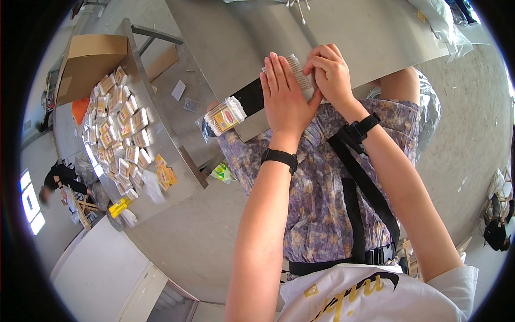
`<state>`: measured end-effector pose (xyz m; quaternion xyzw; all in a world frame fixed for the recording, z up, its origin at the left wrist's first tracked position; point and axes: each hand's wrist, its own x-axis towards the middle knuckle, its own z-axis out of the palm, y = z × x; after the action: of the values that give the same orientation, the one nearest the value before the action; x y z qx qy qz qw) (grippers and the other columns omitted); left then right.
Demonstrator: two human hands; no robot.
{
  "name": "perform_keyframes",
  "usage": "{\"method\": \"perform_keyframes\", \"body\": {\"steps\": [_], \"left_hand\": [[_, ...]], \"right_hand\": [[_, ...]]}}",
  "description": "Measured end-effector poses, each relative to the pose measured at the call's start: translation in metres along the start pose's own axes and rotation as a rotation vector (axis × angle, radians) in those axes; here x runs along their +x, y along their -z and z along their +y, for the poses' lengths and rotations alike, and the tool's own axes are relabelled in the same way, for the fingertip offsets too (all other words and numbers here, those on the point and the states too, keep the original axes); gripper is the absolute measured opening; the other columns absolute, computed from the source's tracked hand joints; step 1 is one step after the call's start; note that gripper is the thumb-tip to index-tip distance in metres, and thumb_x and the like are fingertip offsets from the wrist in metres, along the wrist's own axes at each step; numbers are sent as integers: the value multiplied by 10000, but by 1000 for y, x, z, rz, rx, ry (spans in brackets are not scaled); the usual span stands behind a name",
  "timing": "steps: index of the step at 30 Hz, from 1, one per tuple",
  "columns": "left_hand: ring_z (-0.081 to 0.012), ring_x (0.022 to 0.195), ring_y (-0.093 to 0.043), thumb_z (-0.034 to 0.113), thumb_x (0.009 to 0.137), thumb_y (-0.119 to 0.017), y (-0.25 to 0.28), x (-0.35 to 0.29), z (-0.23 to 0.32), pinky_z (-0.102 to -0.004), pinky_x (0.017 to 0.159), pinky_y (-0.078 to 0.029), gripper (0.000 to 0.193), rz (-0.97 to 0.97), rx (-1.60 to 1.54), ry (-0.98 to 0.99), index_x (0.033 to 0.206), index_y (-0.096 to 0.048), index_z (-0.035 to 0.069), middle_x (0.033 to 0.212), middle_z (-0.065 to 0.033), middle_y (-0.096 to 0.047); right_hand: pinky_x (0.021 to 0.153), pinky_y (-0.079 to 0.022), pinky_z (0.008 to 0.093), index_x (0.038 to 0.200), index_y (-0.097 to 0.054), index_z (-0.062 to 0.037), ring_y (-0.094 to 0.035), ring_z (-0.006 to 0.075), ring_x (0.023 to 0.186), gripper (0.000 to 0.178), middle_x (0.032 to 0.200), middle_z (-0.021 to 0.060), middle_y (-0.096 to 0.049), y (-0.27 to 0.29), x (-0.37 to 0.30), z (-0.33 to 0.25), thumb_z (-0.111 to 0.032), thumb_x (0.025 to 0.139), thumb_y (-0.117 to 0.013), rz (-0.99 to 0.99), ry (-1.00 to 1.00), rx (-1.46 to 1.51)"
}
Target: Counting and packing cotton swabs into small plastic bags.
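Observation:
My left hand [284,102] lies flat with its fingers stretched out, covering the left part of a row of cotton swabs [296,67] at the near edge of the metal table. At the right end of that row, my right hand [332,75] is curled with its fingertips pinched together; whatever they may hold is hidden. A black strip [252,96] runs along the table edge, partly under my left hand. Left of that hand sits a clear pack of cotton swabs [225,115] with a yellow and red label.
Several loose swabs [303,16] lie at the metal table's [241,37] far side. On a second table to the left are many packed swab boxes [120,121], a cardboard box [94,61] and a yellow tube-shaped thing [119,207]. Clear plastic bags [442,24] rest at the far right.

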<state>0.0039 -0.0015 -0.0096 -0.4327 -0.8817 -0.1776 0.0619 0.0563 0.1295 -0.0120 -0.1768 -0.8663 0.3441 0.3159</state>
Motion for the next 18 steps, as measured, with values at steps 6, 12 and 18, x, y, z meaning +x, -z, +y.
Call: {"method": "perform_keyframes", "body": {"steps": [6,12,18], "left_hand": [[-415,1477,-284,616,867,-602,-1,1,1,-522,1192,-259,993,-8,14,0,1475,-314,-114,1556,-320,-305],[-419,1473,-290,616,868,-606,0,1,0,-525,1189,-265,993,1,5,1,1473,-316,-116,1554,-321,-308],[-420,1471,-294,620,861,-612,-1,0,0,-525,1187,-269,1001,1,9,-1,1473,-315,-115,1553,-321,-309]], "right_hand": [[786,-521,361,708,-672,-77,-579,253,903,158,864,28,-618,0,1,-1,50,721,-578,-4,21,4],[808,-519,366,767,-683,-83,-582,258,913,162,879,32,-627,0,2,-3,43,755,-582,30,10,-14],[815,-522,369,763,-685,-88,-587,257,921,151,883,28,-631,-2,2,-2,33,757,-596,23,27,-41]]}}
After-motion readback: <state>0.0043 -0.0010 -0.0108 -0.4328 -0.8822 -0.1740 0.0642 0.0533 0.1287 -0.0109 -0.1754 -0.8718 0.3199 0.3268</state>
